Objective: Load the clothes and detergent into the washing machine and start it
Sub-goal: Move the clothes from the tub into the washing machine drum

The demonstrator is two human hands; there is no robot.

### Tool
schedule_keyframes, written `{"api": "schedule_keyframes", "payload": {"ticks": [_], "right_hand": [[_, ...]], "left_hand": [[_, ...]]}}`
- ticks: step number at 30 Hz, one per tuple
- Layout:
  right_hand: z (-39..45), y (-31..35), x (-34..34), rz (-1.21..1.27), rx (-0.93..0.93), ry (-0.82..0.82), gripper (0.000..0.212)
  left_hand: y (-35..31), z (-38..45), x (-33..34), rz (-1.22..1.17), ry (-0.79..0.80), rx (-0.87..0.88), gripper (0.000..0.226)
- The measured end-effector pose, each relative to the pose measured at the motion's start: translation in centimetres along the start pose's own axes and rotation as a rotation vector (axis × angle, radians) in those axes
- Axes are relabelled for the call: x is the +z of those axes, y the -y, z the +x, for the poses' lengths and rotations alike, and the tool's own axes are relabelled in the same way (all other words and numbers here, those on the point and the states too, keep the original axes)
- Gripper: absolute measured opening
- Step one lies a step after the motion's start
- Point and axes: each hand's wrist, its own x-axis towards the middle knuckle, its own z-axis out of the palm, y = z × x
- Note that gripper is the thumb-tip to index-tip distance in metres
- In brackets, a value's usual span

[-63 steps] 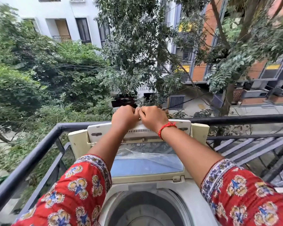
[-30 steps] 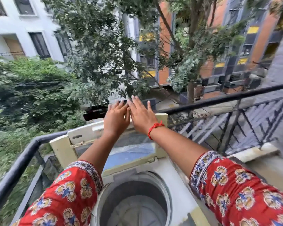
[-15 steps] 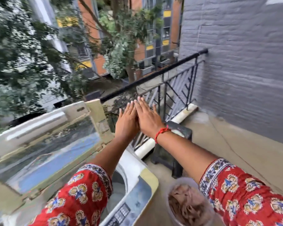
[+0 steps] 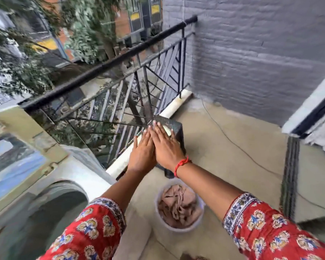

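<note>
Both arms reach forward over the balcony floor point(image 4: 223, 147), palms down. The left hand point(image 4: 142, 152) and right hand point(image 4: 165, 145) lie side by side with their inner edges touching; the fingers point(image 4: 157, 128) of both are stretched flat and close together, holding nothing. A red thread point(image 4: 181, 164) circles the right wrist, and both sleeves are red with a printed pattern.

Under and beyond the hands stands a dark stool point(image 4: 174, 128) against the foot of the black railing point(image 4: 109, 68), with something pale on its seat, mostly hidden by the right hand (too little shows to name it). The hands are in front of the stool in this view; whether they touch it cannot be told. A low white kerb point(image 4: 176, 104) runs along the railing's base. A grey brick wall point(image 4: 261, 53) closes the far end of the balcony, and a thin cable point(image 4: 231, 139) trails across the floor from it. At the right edge are a white and black door frame point(image 4: 311, 109) and a dark vertical bar point(image 4: 289, 175).

On the floor, just below the forearms and between them, sits 1 round white tub point(image 4: 200, 221) filled with crumpled pinkish-brown clothes point(image 4: 178, 205).

The washing machine point(image 4: 77, 171) stands at the left, well apart from the hands. Its lid point(image 4: 13, 162) is raised (blurred here), and the drum opening point(image 4: 51, 212) is uncovered, dark inside; no contents can be made out in it. Trees and buildings show past the railing.
</note>
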Motion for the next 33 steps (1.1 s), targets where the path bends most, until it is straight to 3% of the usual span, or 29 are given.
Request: {"api": "schedule_keyframes", "payload": {"ticks": [5, 10, 21, 26, 33], "right_hand": [[-2.6, -5.5, 3.3, 0.017, 0.062, 0.107, 0.07], [-4.3, -8.9, 4.7, 0.05, 0.11, 0.244, 0.072], [-9.7, -15.3, 15.9, 0.019, 0.353, 0.687, 0.11], [-11.7, -17.9, 21.6, 0.009, 0.375, 0.753, 0.11], [-12.5, -20.9, 31.6, 0.08, 0.416, 0.756, 0.103]], "left_hand": [[-2.5, 1.2, 5.2, -0.005, 0.091, -0.007, 0.066], [-3.1, 1.8, 8.0, 0.006, 0.134, -0.01, 0.072], [-1.2, 0.2, 20.8, 0.152, 0.645, -0.031, 0.092], [-0.8, 0.1, 27.4, 0.17, 0.724, 0.047, 0.084], [0.2, 1.6, 37.4, 0.165, 0.705, 0.06, 0.081]]}}
